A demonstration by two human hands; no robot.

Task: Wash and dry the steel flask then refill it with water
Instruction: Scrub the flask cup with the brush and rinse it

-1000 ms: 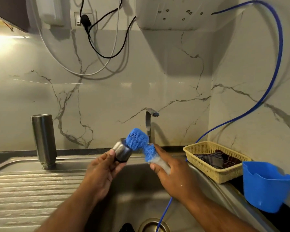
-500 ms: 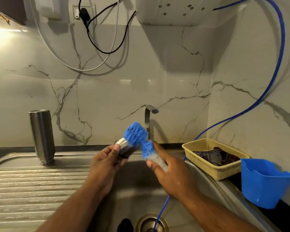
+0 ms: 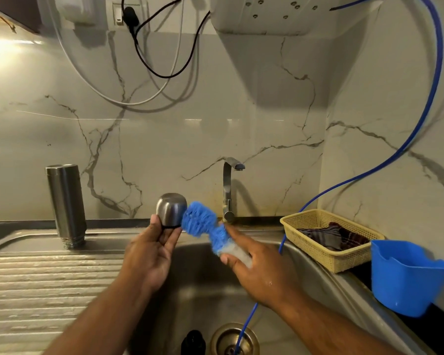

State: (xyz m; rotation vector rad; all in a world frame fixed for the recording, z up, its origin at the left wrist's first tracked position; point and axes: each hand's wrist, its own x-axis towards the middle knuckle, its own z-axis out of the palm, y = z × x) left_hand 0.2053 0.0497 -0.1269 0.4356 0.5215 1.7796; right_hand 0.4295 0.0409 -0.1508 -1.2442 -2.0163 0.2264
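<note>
The steel flask point(image 3: 66, 204) stands upside down on the ribbed drainboard at the left, mouth down, apart from both hands. My left hand point(image 3: 151, 254) pinches the steel flask cap point(image 3: 171, 210) above the sink basin, its dome turned up. My right hand point(image 3: 259, 267) grips the pale handle of a blue bristle brush point(image 3: 203, 225). The brush head lies against the right side of the cap.
A steel tap point(image 3: 228, 185) rises behind the sink point(image 3: 305, 267). A thin blue hose point(image 3: 418, 131) runs down the right wall into the drain point(image 3: 233, 339). A yellow basket point(image 3: 326, 252) with a dark cloth and a blue tub point(image 3: 405, 278) sit at right. A black object point(image 3: 193, 342) lies in the basin.
My left hand has turned the cap so its dome now points up instead of sideways. The brush has slid from over the cap to its right side.
</note>
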